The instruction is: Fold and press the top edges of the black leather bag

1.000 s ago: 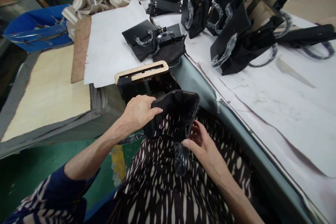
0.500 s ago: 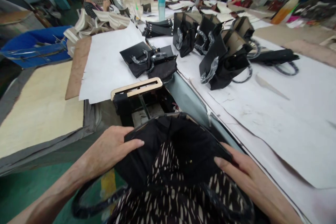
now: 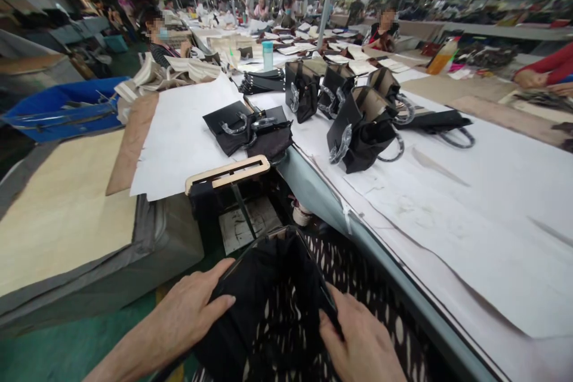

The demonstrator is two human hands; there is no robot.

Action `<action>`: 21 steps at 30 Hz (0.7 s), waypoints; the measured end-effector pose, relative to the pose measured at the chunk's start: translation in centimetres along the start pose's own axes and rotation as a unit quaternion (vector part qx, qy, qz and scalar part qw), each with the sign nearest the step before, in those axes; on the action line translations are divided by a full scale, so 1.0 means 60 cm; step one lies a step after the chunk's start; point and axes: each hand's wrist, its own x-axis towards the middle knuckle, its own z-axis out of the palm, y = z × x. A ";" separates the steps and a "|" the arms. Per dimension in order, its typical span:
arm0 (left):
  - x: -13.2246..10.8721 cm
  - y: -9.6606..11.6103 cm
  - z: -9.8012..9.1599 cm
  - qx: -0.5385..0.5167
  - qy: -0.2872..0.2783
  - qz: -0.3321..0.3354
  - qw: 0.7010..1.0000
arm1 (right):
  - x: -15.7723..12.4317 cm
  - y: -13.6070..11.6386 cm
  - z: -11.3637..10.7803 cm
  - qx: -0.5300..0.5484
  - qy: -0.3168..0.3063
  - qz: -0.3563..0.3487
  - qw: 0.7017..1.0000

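My left hand (image 3: 190, 304) grips the left rim of a black handbag (image 3: 242, 310), thumb inside and fingers outside. The opposite rim is pinched in my right hand (image 3: 358, 334). The bag's mouth faces up towards me, showing dark lining, and its lower part runs out of frame. Patterned dark cloth with pale flecks (image 3: 371, 286) lies beneath and around it. Just beyond the bag stands a slotted wooden frame (image 3: 237, 175) on a metal post.
Several black handbags (image 3: 358, 137) with wrapped handles stand on the white-covered table (image 3: 447, 215) to the right. Two more lie on white paper (image 3: 179, 131). A blue bin (image 3: 58, 122) is at left. A co-worker's red sleeve (image 3: 550, 65) shows at right; others sit farther back.
My view has tilted up. The bag's rim has narrowed as my right hand came in leftwards towards the left one, and the bag sits lower in view. Both hands keep their grip.
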 end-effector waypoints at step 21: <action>0.154 0.119 0.024 0.140 0.104 0.305 0.936 | 0.016 -0.002 -0.040 0.140 -0.056 -0.023 0.988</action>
